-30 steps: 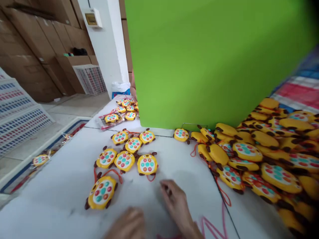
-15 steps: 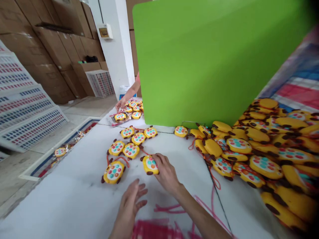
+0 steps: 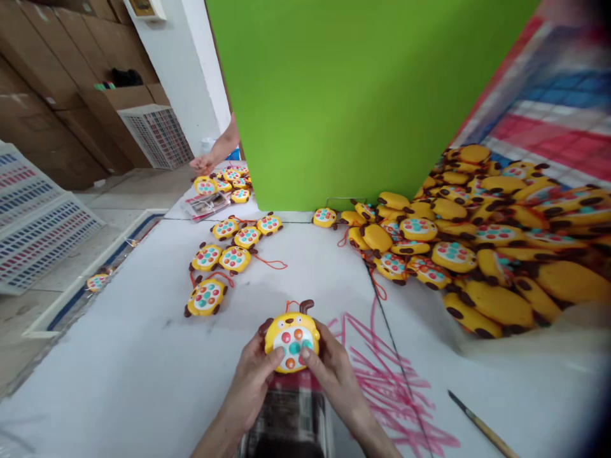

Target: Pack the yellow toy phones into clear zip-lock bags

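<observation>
A yellow dog-shaped toy [image 3: 292,329] with coloured buttons and brown ears is held upright, face toward me, low in the middle of the view. My left hand [image 3: 255,375] grips its left side, thumb on the front. My right hand [image 3: 337,369] grips its right side, thumb near the lower buttons. An orange cord loop rises from its top. Below the hands lies a dark item in clear plastic [image 3: 286,423]. Several like toys [image 3: 235,259] lie on the white table to the left, and a large heap of them [image 3: 456,254] is on the right.
A green board [image 3: 358,102] stands upright across the table. Another person's hand [image 3: 204,164] is over toys behind its left edge. A thin pointed tool [image 3: 482,425] lies at lower right, beside pink scribbles [image 3: 391,388]. White crates [image 3: 45,219] stand at the left.
My right hand has brought the toy down toward me, and my left hand has closed on its other side. The view has shifted, showing the pointed tool. The other person's hand is raised beside a toy.
</observation>
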Demonstrator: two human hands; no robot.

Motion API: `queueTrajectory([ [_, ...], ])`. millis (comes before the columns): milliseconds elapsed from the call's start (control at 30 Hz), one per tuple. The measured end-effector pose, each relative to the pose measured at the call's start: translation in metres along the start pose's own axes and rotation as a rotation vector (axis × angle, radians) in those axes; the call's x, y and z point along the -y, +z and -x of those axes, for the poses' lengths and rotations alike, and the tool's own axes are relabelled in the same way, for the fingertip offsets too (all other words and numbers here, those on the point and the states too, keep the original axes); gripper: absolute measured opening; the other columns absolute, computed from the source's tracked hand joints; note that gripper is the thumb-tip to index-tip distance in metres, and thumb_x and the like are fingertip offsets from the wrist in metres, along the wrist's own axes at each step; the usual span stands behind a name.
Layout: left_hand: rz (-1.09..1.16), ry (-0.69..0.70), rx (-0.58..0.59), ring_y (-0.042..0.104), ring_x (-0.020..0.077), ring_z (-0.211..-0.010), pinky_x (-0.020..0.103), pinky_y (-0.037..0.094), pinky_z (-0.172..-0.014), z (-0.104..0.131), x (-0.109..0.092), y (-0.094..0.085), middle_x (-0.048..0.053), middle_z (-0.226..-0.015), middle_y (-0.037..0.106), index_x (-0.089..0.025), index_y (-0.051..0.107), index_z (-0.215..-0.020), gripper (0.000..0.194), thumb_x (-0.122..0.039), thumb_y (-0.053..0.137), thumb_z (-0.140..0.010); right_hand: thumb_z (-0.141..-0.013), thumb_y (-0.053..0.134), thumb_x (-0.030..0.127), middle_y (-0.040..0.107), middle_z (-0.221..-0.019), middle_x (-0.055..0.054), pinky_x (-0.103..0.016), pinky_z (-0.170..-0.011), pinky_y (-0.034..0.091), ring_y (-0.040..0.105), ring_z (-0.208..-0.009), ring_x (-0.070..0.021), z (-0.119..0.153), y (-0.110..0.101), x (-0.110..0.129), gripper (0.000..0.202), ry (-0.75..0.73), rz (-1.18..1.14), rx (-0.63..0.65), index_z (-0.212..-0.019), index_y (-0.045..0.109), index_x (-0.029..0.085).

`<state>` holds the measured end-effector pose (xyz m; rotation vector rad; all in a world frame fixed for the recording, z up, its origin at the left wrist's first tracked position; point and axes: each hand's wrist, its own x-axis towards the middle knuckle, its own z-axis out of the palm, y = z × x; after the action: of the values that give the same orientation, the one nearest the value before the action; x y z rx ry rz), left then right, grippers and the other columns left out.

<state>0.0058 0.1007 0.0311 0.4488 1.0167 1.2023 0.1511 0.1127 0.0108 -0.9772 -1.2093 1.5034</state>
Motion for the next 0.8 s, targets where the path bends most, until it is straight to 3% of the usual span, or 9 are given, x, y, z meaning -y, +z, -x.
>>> queueTrajectory([
  [167,-0.065,0.004,0.008,0.064,0.0279,-0.095,0.038,0.050,-0.086,0.012,0.003,0.006,0.011,-0.101,0.069,-0.014,0.059,-0.107,0.052,-0.032,0.078,-0.062,-0.080,0.065,0.037,0.065,-0.093,-0.006,-0.028,-0.071,0.052,0.062,-0.083,-0.0189,0.007,0.006,0.001,0.033,0.034,-0.078,-0.071,-0.103,0.053,0.017],
  [267,-0.148,0.025,0.049,0.063,0.0266,-0.096,0.036,0.050,-0.086,0.016,0.007,0.006,0.010,-0.102,0.069,-0.014,0.055,-0.110,0.058,-0.029,0.080,-0.060,-0.077,0.068,0.037,0.063,-0.090,-0.004,-0.027,-0.070,0.051,0.060,-0.081,-0.0181,0.014,0.004,-0.001,0.033,0.027,-0.062,-0.090,-0.098,0.053,0.017],
  [367,-0.240,0.064,0.017,0.064,0.0240,-0.091,0.033,0.052,-0.082,0.019,0.010,0.004,0.008,-0.099,0.069,-0.014,0.054,-0.110,0.056,-0.030,0.079,-0.062,-0.074,0.071,0.036,0.063,-0.088,-0.004,-0.027,-0.069,0.050,0.060,-0.079,-0.0179,0.020,0.003,-0.003,0.034,0.025,-0.063,-0.103,-0.096,0.052,0.017],
  [667,-0.317,0.075,0.000,0.065,0.0238,-0.088,0.031,0.054,-0.076,0.022,0.013,0.001,0.007,-0.099,0.069,-0.015,0.053,-0.111,0.060,-0.030,0.080,-0.060,-0.083,0.060,0.039,0.061,-0.090,-0.004,-0.026,-0.070,0.049,0.059,-0.082,-0.0169,0.023,-0.001,0.008,0.026,-0.010,-0.096,-0.083,-0.097,0.056,0.017],
  [800,-0.303,0.058,-0.021,0.065,0.0246,-0.092,0.032,0.054,-0.079,0.020,0.017,-0.005,0.010,-0.104,0.068,-0.014,0.049,-0.116,0.064,-0.030,0.079,-0.061,-0.084,0.059,0.035,0.063,-0.105,-0.008,-0.029,-0.080,0.049,0.060,-0.095,-0.0202,0.026,-0.011,0.003,0.032,0.016,-0.030,-0.039,-0.109,0.055,0.017],
])
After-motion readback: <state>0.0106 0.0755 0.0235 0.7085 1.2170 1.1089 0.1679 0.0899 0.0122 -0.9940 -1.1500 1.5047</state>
